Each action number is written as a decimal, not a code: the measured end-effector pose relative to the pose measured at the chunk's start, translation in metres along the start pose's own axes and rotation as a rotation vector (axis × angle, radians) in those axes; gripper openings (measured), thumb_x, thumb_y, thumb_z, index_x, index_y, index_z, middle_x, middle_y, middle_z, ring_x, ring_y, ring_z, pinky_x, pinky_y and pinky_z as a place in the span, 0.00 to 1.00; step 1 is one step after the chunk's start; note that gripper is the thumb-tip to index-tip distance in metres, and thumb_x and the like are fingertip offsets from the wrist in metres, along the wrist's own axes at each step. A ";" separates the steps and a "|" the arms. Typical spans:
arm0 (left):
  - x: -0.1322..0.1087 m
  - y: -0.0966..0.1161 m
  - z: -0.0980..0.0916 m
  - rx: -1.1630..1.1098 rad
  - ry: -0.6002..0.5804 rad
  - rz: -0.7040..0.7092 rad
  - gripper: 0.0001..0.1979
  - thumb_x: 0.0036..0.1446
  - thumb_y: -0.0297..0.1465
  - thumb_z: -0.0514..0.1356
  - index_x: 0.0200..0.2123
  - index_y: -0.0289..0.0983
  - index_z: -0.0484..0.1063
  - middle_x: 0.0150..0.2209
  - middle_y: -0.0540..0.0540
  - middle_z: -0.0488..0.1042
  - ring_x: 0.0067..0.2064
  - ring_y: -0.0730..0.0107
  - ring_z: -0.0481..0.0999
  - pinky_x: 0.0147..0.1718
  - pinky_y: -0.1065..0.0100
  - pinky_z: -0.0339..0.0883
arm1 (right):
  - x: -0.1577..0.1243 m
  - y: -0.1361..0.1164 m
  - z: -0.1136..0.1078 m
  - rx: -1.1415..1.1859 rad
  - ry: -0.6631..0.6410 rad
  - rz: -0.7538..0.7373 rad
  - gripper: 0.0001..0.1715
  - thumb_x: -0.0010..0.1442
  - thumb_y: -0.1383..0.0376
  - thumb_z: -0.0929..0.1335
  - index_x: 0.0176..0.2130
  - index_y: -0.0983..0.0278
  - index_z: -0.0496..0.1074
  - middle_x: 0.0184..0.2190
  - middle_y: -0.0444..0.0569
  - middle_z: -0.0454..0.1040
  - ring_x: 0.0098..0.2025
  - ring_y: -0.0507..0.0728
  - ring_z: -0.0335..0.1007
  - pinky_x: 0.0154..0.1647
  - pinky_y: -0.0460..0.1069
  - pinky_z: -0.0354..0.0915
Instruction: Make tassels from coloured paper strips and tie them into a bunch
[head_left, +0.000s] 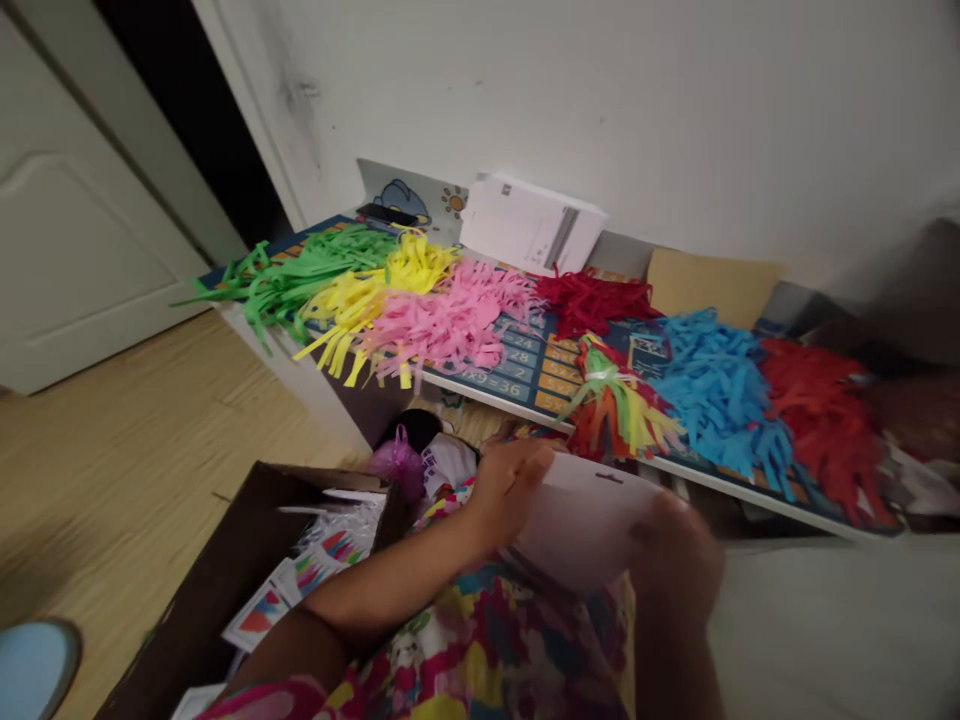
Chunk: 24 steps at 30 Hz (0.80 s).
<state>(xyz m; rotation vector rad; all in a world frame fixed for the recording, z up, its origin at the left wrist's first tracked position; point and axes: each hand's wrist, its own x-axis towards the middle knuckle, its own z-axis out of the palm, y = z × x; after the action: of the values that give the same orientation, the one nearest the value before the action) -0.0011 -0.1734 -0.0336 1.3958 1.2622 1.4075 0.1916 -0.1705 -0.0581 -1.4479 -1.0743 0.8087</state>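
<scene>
Tabletop w/ times-table print (536, 365) — cut paper strips (439, 325) piled, white door (82, 210) L

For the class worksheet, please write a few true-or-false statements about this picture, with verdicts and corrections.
1. The left hand grips a white sheet of paper. True.
2. A multicoloured paper tassel lies beside the blue paper strips. True.
3. The green strips lie next to the blue strips. False: the green paper strips lie next to the yellow paper strips.
4. The box holds only blue paper. False: the cardboard box holds printed cards and white paper.
</scene>
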 end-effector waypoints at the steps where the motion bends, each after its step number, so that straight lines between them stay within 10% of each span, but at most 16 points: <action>1: 0.000 0.000 0.000 0.012 -0.005 -0.008 0.28 0.65 0.49 0.47 0.29 0.35 0.75 0.27 0.47 0.76 0.30 0.68 0.72 0.31 0.70 0.62 | -0.001 -0.002 0.001 0.002 -0.015 0.010 0.30 0.60 0.44 0.66 0.38 0.67 0.78 0.29 0.52 0.78 0.29 0.58 0.72 0.26 0.48 0.65; 10: 0.001 -0.001 -0.015 0.111 0.009 -0.033 0.25 0.62 0.48 0.54 0.29 0.35 0.80 0.30 0.43 0.82 0.33 0.63 0.78 0.34 0.67 0.69 | -0.006 -0.008 -0.003 0.041 -0.178 0.022 0.31 0.58 0.42 0.66 0.39 0.66 0.80 0.30 0.53 0.80 0.28 0.57 0.73 0.23 0.46 0.65; 17: 0.011 0.051 -0.046 0.555 -0.316 0.319 0.13 0.66 0.35 0.56 0.44 0.40 0.80 0.42 0.45 0.83 0.42 0.65 0.82 0.43 0.68 0.72 | -0.012 -0.037 -0.015 -0.167 -0.360 -0.293 0.26 0.67 0.50 0.60 0.41 0.60 0.81 0.33 0.51 0.81 0.32 0.57 0.76 0.32 0.47 0.70; 24: 0.007 0.079 -0.014 0.930 -0.439 0.636 0.17 0.70 0.34 0.50 0.34 0.36 0.76 0.30 0.45 0.78 0.32 0.66 0.76 0.33 0.68 0.67 | -0.027 -0.064 -0.006 -0.199 -0.335 -0.420 0.22 0.65 0.57 0.60 0.38 0.60 0.80 0.32 0.49 0.81 0.33 0.56 0.77 0.35 0.47 0.69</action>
<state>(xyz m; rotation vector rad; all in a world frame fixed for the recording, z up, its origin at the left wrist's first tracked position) -0.0061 -0.1848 0.0458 2.7447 1.2633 0.7479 0.1759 -0.1993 0.0039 -1.2052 -1.6871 0.6645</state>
